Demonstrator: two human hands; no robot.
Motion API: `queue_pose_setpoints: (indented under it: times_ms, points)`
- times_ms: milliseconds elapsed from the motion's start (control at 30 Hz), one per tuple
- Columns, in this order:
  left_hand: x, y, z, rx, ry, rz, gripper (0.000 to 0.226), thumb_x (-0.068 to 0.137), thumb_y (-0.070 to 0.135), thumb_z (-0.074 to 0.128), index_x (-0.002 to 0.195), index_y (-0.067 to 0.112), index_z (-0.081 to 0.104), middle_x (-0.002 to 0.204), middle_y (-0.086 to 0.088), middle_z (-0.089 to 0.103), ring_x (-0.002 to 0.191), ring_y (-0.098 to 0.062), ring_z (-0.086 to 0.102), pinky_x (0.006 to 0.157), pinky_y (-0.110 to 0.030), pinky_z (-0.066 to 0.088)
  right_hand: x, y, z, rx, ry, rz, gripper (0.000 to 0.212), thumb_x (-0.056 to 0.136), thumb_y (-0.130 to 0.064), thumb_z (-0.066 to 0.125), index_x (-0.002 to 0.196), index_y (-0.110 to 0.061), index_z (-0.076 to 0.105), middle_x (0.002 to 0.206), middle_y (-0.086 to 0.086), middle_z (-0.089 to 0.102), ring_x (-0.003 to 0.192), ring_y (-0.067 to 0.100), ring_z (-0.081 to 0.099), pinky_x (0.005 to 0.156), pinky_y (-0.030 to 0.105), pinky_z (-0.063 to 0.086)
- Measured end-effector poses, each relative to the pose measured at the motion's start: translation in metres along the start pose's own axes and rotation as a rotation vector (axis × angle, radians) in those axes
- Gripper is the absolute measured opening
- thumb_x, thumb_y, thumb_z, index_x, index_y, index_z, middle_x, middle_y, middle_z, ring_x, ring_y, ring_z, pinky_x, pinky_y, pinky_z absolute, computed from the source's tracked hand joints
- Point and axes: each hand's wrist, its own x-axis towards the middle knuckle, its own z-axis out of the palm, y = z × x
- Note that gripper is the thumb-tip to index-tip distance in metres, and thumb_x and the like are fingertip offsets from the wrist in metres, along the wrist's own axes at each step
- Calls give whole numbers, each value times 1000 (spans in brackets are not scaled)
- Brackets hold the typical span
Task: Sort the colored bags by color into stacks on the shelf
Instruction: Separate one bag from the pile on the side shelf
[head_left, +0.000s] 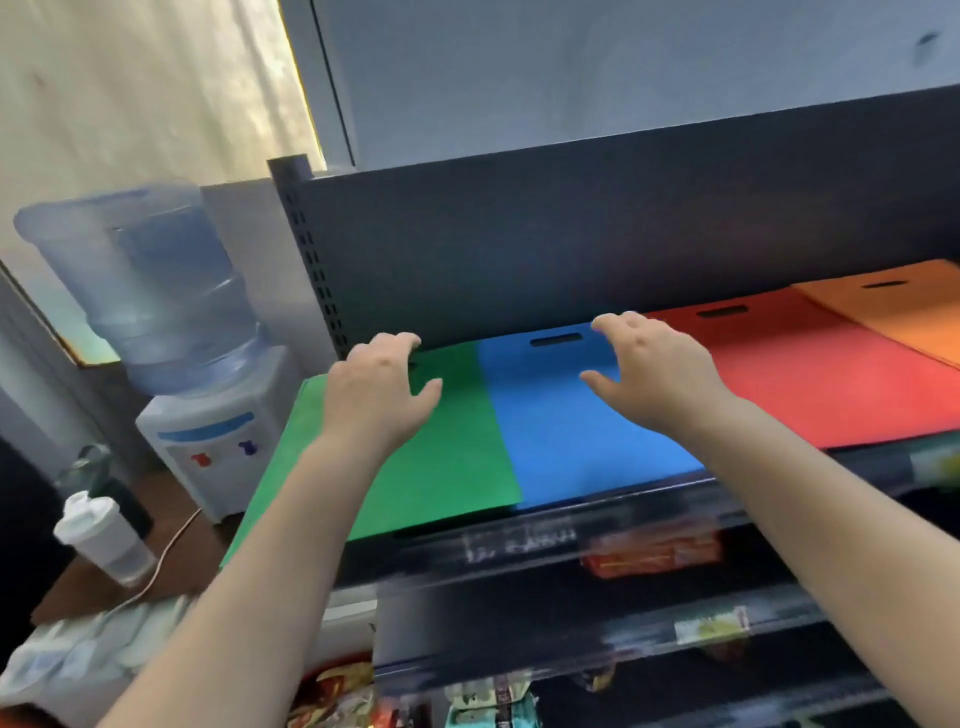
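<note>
At centre frame, the left hand (376, 387) hovers with released grip over the green bag (441, 457), the right hand (652, 369) likewise released over the blue bag (561, 441) on the shelf (519, 540).

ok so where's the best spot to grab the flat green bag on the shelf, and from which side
Probably the left edge of the flat green bag, coming from the left. It lies flat and its left part juts past the end of the dark shelf, so fingers could slip under there. Its right edge abuts the flat blue bag, and its far handle end is under the left hand.
</note>
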Motion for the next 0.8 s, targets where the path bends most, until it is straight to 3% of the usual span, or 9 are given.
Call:
queue_pose_setpoints:
  times_ms: [167, 400, 533, 800]
  points:
    - [35, 118, 14, 68, 20, 257, 61, 91, 44, 51, 144, 18, 33, 137, 1, 46, 121, -24, 45, 90, -35, 37, -11, 87, -48, -247, -2, 45, 54, 91, -46, 51, 135, -16, 42, 134, 2, 48, 126, 24, 42, 91, 35, 39]
    - [56, 300, 38, 63, 59, 471, 54, 92, 47, 44, 137, 17, 38, 134, 0, 48, 122, -23, 43, 94, -37, 34, -58, 226, -109, -449, -48, 195, 52, 92, -49, 47, 134, -18, 42, 135, 1, 47, 130, 22, 38, 96, 36, 37]
    - [57, 402, 52, 15, 40, 582, 47, 92, 44, 45, 131, 18, 43, 131, -1, 49, 120, -24, 44, 92, -37, 33, -95, 301, -146, -551, -73, 334, 50, 92, -48, 46, 132, -18, 41, 129, 1, 48, 124, 22, 42, 91, 37, 38]
    - [49, 581, 76, -79, 10, 829, 51, 93, 44, 45, 136, 18, 37, 133, -1, 48, 121, -25, 43, 91, -37, 33, -170, 424, -207, -638, -129, 607, 50, 92, -49, 45, 132, -19, 40, 133, 1, 46, 127, 23, 40, 94, 38, 37]
